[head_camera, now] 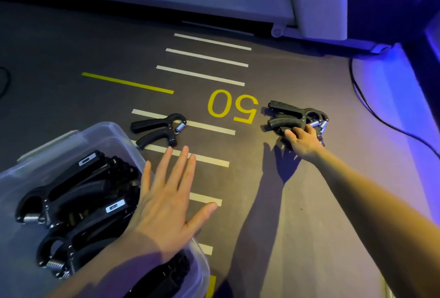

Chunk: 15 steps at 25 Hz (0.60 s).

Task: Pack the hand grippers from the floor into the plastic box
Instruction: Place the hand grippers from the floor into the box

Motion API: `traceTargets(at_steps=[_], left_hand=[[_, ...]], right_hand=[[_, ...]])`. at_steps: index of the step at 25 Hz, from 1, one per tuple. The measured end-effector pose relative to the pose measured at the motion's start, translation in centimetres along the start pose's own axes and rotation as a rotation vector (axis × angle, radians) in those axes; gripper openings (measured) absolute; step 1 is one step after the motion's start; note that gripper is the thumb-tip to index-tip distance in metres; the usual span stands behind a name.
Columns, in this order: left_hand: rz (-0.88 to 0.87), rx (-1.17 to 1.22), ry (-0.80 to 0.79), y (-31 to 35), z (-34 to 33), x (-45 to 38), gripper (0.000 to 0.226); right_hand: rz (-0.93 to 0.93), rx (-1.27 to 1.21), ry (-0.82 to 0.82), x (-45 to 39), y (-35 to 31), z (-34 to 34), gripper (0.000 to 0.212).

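black plastic hand grippers (297,116) lie piled on the floor by the yellow "50" (232,107); the right hand (303,141) curls its fingers onto the pile. a single gripper (159,129) lies just beyond the open, flat left hand (166,204). stiff, light, springy; best taken by a handle. several already fill the plastic box (114,131), their white labels unreadable.

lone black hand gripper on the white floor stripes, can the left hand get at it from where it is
Probably yes. The open left hand hovers with fingertips just short of the lone black spring-loaded hand gripper, nothing lying between them. The clear plastic box sits off to its left, clear of that path.
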<state>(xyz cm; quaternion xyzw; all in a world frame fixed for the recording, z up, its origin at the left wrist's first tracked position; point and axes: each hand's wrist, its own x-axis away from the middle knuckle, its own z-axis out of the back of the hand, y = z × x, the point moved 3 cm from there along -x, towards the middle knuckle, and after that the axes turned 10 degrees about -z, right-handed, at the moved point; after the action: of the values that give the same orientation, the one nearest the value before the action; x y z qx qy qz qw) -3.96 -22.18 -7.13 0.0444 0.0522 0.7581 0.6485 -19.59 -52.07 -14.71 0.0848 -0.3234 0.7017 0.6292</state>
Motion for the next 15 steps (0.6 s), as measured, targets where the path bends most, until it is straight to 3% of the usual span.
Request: traceTargets(at_steps=[3,7,12,15], left_hand=[[-0.003,-0.025,-0.018,-0.1,-0.2,-0.3,0.085],[0.008,-0.034,-0.045,0.0,-0.1,-0.3,0.085],[0.022,0.055,-0.011,0.0,0.6,0.2,0.087],[0.034,0.091,-0.025,0.0,1.0,0.3,0.088]], right_hand=[[-0.006,0.113,0.002,-0.3,-0.2,0.3,0.047],[0.003,0.009,0.039,1.0,0.1,-0.1,0.038],[-0.020,-0.563,-0.039,2.9,2.9,-0.7,0.055],[-0.037,-0.706,-0.037,4.3,3.7,-1.8,0.051]])
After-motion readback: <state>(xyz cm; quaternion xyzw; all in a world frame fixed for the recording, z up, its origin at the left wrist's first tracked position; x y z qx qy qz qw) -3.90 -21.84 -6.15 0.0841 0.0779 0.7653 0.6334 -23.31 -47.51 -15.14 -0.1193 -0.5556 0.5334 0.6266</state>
